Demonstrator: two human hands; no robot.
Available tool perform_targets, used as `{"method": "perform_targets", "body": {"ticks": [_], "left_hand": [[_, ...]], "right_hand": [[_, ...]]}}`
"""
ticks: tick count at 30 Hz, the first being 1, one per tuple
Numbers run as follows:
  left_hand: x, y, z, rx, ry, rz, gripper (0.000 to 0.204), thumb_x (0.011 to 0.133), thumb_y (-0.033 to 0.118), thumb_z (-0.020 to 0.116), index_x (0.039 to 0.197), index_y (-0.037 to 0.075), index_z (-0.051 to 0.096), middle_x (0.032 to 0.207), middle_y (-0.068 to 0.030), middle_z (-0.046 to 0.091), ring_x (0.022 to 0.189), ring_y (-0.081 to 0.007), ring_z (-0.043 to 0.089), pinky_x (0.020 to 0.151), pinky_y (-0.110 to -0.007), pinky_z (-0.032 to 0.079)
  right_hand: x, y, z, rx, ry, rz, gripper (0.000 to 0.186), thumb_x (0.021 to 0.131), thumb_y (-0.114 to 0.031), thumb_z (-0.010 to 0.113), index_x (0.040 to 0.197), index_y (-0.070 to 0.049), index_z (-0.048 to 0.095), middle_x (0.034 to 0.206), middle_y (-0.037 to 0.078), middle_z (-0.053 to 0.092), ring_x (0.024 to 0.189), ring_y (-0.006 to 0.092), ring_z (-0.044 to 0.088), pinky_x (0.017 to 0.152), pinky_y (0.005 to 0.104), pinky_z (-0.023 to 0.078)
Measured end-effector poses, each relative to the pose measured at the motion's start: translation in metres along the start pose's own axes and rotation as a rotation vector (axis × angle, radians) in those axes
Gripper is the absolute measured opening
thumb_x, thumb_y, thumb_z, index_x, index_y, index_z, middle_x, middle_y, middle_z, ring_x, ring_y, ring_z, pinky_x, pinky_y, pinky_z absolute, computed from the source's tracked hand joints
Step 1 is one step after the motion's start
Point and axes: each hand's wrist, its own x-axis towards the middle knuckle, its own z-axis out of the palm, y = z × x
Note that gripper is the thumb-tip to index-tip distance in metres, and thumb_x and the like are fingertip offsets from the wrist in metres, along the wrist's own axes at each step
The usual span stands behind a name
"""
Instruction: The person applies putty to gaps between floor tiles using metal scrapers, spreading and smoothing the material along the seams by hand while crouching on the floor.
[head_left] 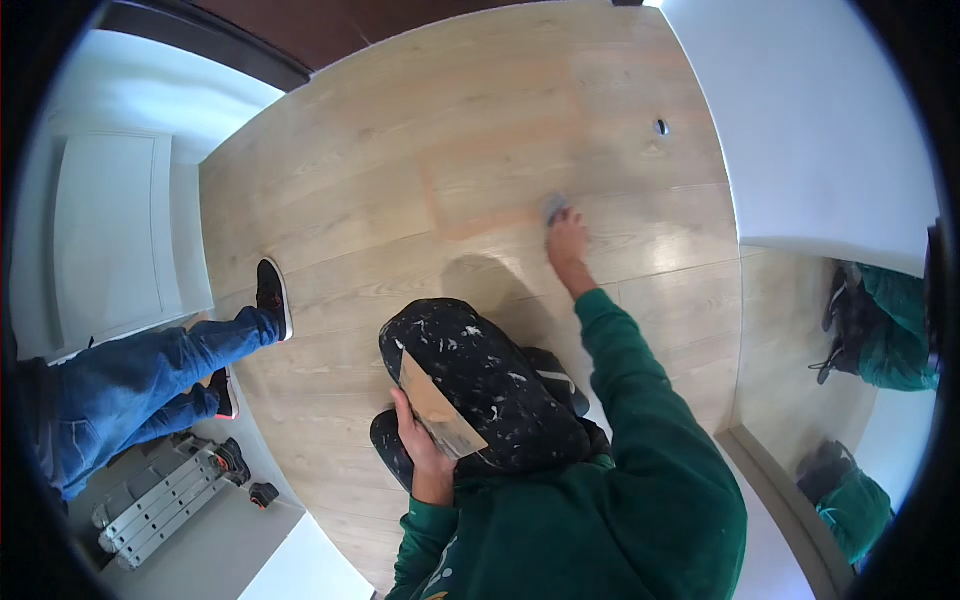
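My right hand reaches forward to the wood-plank floor, its fingers closed on a small grey pad pressed to the boards. The pad is blurred, so its exact kind is unclear. It sits at the right end of an orange-brown streak, part of a roughly rectangular stain on the planks. Close to my body, my left hand grips a flat tan piece, pointed at its far end and greyer at the near end. It rests against my paint-spattered black trouser leg.
Another person's jeans-clad legs and dark shoe are at the left. Below them lies a folded metal ladder. White walls flank the floor, with a round metal fitting set in it. A mirror stands at the right.
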Motion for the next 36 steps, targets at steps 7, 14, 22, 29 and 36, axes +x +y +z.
{"method": "perform_targets", "body": {"ticks": [7, 14, 22, 29, 36], "left_hand": [[0.01, -0.003, -0.005, 0.008, 0.06, 0.017, 0.045, 0.104, 0.047, 0.039, 0.111, 0.011, 0.064, 0.077, -0.001, 0.068, 0.063, -0.0115, 0.066, 0.054, -0.025, 0.055], [0.018, -0.006, -0.027, 0.026, 0.05, 0.061, 0.045, 0.104, 0.047, 0.039, 0.115, 0.011, 0.063, 0.082, 0.0, 0.068, 0.064, -0.0111, 0.066, 0.055, -0.025, 0.056], [0.005, -0.007, -0.014, 0.015, 0.008, 0.08, 0.047, 0.105, 0.047, 0.038, 0.125, 0.01, 0.059, 0.108, -0.0022, 0.069, 0.094, -0.0148, 0.067, 0.082, -0.028, 0.055], [0.012, -0.003, -0.028, 0.03, -0.189, 0.054, 0.056, 0.103, 0.052, 0.039, 0.137, 0.009, 0.051, 0.128, -0.0054, 0.062, 0.114, -0.0229, 0.061, 0.097, -0.039, 0.05], [-0.011, 0.033, -0.011, -0.075, -0.353, 0.062, 0.061, 0.102, 0.054, 0.036, 0.14, 0.008, 0.048, 0.133, -0.0085, 0.059, 0.118, -0.0268, 0.059, 0.1, -0.043, 0.048]], "right_hand": [[-0.014, -0.104, 0.021, 0.113, 0.04, -0.087, 0.037, 0.092, -0.018, 0.051, 0.123, 0.002, 0.059, 0.124, 0.014, 0.05, 0.119, 0.0349, 0.048, 0.093, 0.0459, 0.047], [-0.023, -0.156, 0.022, 0.31, -0.086, -0.203, 0.033, 0.094, -0.017, 0.049, 0.118, 0.002, 0.063, 0.125, 0.016, 0.048, 0.119, 0.0345, 0.046, 0.096, 0.0464, 0.046], [-0.034, -0.204, 0.023, 0.41, -0.106, -0.333, 0.036, 0.092, -0.015, 0.051, 0.119, 0.005, 0.061, 0.122, 0.016, 0.051, 0.115, 0.0338, 0.049, 0.091, 0.0463, 0.049], [-0.037, -0.193, -0.016, 0.438, -0.237, -0.49, 0.026, 0.085, -0.004, 0.056, 0.108, 0.001, 0.067, 0.118, 0.016, 0.057, 0.116, 0.0316, 0.054, 0.09, 0.0461, 0.05], [-0.115, -0.087, -0.257, 1.386, 0.243, -0.842, 0.035, 0.084, -0.002, 0.058, 0.118, 0.0, 0.066, 0.106, 0.016, 0.062, 0.098, 0.0337, 0.059, 0.089, 0.0388, 0.048]]}}
